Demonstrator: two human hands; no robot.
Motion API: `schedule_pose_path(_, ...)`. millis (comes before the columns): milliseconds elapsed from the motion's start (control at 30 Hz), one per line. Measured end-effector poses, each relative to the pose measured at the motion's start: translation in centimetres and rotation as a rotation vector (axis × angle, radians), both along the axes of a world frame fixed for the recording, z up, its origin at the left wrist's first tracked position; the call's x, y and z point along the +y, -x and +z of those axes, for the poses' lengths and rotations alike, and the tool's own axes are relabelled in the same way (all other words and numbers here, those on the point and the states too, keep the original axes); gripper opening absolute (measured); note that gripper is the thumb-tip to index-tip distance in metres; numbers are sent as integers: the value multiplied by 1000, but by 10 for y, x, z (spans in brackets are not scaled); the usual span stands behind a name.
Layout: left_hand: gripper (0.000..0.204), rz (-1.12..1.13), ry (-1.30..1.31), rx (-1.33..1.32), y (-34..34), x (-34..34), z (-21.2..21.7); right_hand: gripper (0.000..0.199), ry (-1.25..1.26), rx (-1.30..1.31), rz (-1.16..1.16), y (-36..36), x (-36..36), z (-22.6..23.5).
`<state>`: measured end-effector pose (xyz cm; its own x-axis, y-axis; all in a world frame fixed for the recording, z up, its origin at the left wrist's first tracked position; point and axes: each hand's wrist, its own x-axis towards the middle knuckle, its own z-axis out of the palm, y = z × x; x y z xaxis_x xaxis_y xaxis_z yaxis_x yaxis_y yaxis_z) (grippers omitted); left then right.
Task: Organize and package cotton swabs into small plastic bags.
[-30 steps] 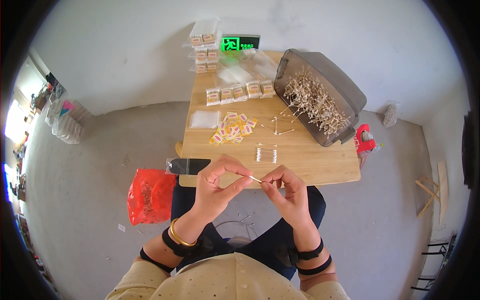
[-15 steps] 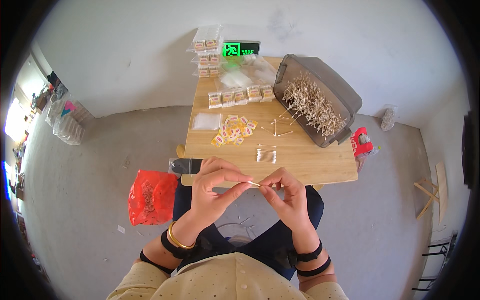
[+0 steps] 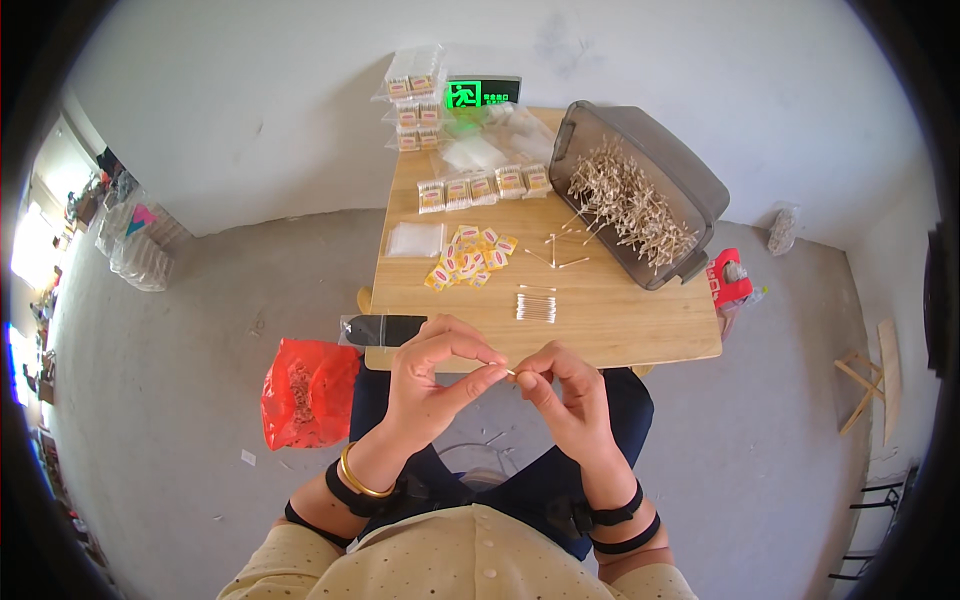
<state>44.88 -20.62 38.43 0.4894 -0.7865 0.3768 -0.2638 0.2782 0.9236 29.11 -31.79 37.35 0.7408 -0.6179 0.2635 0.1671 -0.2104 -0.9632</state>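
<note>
Between my hands, over the near edge of the table, is a cotton swab [image 3: 511, 372], mostly covered by fingertips. My left hand [image 3: 435, 378] pinches one end between thumb and forefinger. The thumb and forefinger of my right hand [image 3: 568, 400] close on the other end. Just beyond them on the table lies a neat row of cotton swabs [image 3: 536, 308], with a single swab [image 3: 538, 288] set apart above it. Farther back, a few loose swabs [image 3: 556, 263] lie crossed near the grey bin.
The grey plastic bin [image 3: 690, 170] lies tilted at the right, full of swabs [image 3: 630, 205]. Yellow-white labels [image 3: 470, 258], clear bags [image 3: 416, 240] and packed swab packets [image 3: 482, 188] cover the table's left and back. A red bag [image 3: 308, 395] is on the floor at left.
Both hands stay pinched on the swab, which now shows less between the fingertips. My right hand has shifted slightly left. The whole view has moved a little.
</note>
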Motion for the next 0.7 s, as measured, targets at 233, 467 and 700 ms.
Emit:
schedule_pose_path(233,12,-17,-30,-12,-3,-1,-3,24,-257,-5,164,1,-1,-4)
schedule_pose_path(467,11,-21,-47,-30,-4,-4,-5,23,-395,-47,231,0,-4,-8)
schedule_pose_path(700,11,-24,-46,-33,-6,-9,-9,20,-375,-62,186,-3,-4,-13)
